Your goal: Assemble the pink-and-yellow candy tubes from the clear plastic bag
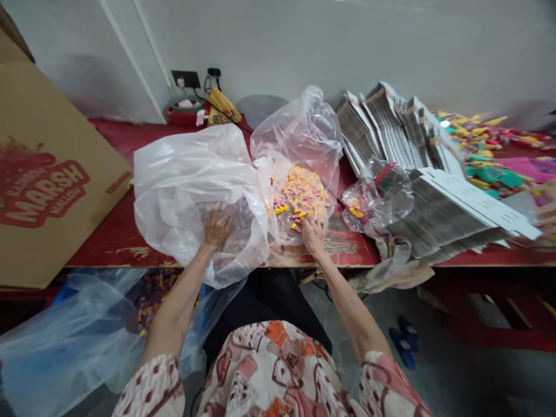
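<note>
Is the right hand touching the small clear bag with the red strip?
Apart. The head view shows a bit of worn red tabletop between the right hand and the small clear bag.

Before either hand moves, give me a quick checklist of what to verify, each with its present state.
1. Left hand at the white plastic bag: ok.
2. Right hand at the near edge of the yellow-and-pink pieces: ok.
3. Pieces gripped by the right hand: cannot tell; its fingers hide this.
4. White plastic bag wholly on the red table: not ok; it overhangs the front edge.
5. Cardboard stack apart from the right hand: ok.
</note>
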A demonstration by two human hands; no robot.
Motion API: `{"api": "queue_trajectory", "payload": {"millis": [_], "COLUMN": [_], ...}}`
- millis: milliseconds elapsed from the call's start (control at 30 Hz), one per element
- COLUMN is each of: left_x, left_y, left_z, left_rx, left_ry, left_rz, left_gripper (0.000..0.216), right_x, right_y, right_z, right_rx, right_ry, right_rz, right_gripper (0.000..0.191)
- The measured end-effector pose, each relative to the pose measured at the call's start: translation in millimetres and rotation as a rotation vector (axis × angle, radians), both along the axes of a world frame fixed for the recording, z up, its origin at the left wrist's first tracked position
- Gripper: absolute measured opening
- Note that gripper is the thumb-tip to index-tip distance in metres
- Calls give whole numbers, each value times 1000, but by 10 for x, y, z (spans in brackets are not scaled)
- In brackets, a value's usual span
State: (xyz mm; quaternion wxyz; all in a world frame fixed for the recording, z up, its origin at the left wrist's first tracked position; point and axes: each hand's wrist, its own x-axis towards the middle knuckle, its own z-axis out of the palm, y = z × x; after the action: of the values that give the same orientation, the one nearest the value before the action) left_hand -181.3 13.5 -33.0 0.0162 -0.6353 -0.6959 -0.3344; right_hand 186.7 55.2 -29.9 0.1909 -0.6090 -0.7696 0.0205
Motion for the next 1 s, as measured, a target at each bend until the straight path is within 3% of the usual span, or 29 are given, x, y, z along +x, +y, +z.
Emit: {"api": "queue_trajectory", "payload": {"millis": [200, 333, 400, 467, 533, 600, 700, 800, 933, 1000], "left_x": [11, 179, 402, 712, 1055, 1361, 1688, 1854, 1719, 1513], "left_y": [-181, -328, -269, -53, 306, 720, 1133, 1009, 223, -186], "left_z": [118, 317, 532, 853, 1253, 1644, 1971, 1835, 1315, 1120], "left_rx": [95, 157, 140, 71, -65, -289, -477, -470, -642, -783], "left_ry": [-53, -116, -124, -77, 18, 87, 92, 47, -58, -128], "left_rz": [49, 78, -20, -189, -347, -402, -476, -690, -941, -965], "left_gripper": [36, 38, 38, 35, 33, 29, 28, 26, 30, 33], "right_x": [-7, -102, -151, -184, -195, -182, -118, -27, 40, 43], "right_y": [-3, -18, -73, -157, -257, -353, -459, -522, -595, -619], "right_z": [34, -72, -132, -175, -193, -199, -237, -349, -486, -492], "right_rx": [52, 89, 114, 190, 285, 356, 408, 385, 292, 235], "right_ry": [49, 184, 235, 337, 460, 515, 487, 441, 399, 384], "right_rz": [-23, -7, -3, -6, 8, 47, 74, 60, 105, 107], "right_gripper": [43, 37, 37, 38, 37, 34, 30, 29, 30, 31]}}
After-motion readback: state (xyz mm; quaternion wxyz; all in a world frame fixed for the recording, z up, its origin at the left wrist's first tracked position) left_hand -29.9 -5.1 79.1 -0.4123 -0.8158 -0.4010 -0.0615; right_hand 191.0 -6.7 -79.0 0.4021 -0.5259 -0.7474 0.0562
